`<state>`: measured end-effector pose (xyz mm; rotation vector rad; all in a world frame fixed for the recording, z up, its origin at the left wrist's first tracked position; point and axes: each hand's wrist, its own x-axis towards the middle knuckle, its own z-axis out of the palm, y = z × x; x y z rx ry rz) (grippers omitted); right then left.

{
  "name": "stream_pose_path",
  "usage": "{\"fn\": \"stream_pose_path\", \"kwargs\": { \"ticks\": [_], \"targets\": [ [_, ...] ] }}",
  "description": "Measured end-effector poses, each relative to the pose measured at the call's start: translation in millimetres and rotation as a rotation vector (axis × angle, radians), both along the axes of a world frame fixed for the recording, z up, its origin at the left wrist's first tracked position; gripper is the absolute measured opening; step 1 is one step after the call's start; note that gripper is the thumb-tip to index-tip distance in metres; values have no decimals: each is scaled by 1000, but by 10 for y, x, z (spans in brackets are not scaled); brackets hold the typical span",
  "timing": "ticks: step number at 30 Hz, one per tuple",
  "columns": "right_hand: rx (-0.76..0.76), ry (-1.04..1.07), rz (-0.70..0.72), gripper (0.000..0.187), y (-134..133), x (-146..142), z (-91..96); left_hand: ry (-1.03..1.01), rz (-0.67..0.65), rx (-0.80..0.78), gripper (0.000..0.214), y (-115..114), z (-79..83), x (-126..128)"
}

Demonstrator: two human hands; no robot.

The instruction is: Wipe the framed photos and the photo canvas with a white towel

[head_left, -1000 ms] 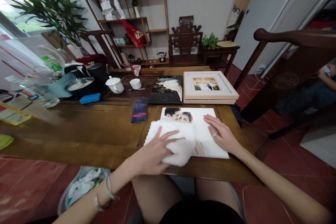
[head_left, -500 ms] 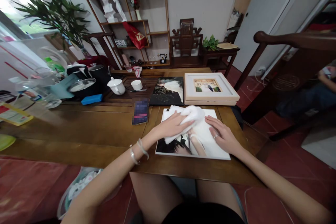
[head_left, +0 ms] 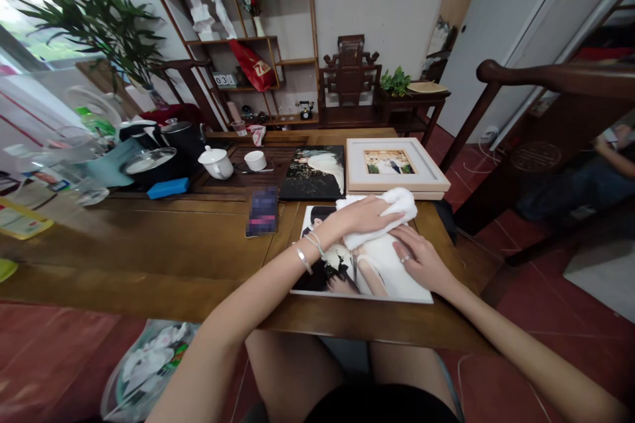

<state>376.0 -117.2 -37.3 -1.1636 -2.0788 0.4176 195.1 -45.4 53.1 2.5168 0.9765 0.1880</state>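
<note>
My left hand (head_left: 370,218) presses a bunched white cloth (head_left: 401,201) onto the upper right part of a photo panel (head_left: 374,277), its fingers lying over the folds. The panel lies flat near the table's front edge and shows a person in white and a bouquet; my left wrist and the cloth cover part of it. On the panel's right side rests my right hand (head_left: 419,254), fingers stretched out, a ring on one of them. Its fingertips are close to the cloth.
Behind the panel are a dark photo panel (head_left: 315,172) and light wooden picture frames (head_left: 431,175). Left of it lie a phone (head_left: 262,211), a lidded white bowl (head_left: 216,163), a small white cup (head_left: 255,160) and a blue block (head_left: 168,188). A lined bin (head_left: 112,377) stands below.
My left hand has slid the cloth to the right and slightly away from me across the panel. My right hand stays on the panel's right side.
</note>
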Motion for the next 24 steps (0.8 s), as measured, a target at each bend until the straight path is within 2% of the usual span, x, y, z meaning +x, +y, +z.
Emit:
{"fn": "stream_pose_path", "kwargs": {
  "ticks": [6,10,12,15,17,21,24],
  "targets": [
    [-12,44,2,37,-4,1,-46,-19,102,55,64,-49,-136,-631],
    [0,45,6,37,-4,-5,-48,48,204,125,58,-105,-178,-1022],
    [3,43,2,37,-5,-8,-46,90,177,182,51,-192,-181,-1121],
    [-7,36,-3,37,-7,-9,-50,146,86,248,40,-482,-182,-1103],
    [-10,30,-10,37,-6,-9,-56,184,46,264,33,-779,-190,-1002],
    [-1,39,-12,37,-2,-10,-66,206,-137,264,28,-1317,-205,-752],
    [0,43,-14,37,0,-10,-63,211,-159,270,31,-1359,-200,-648]
  ]
}}
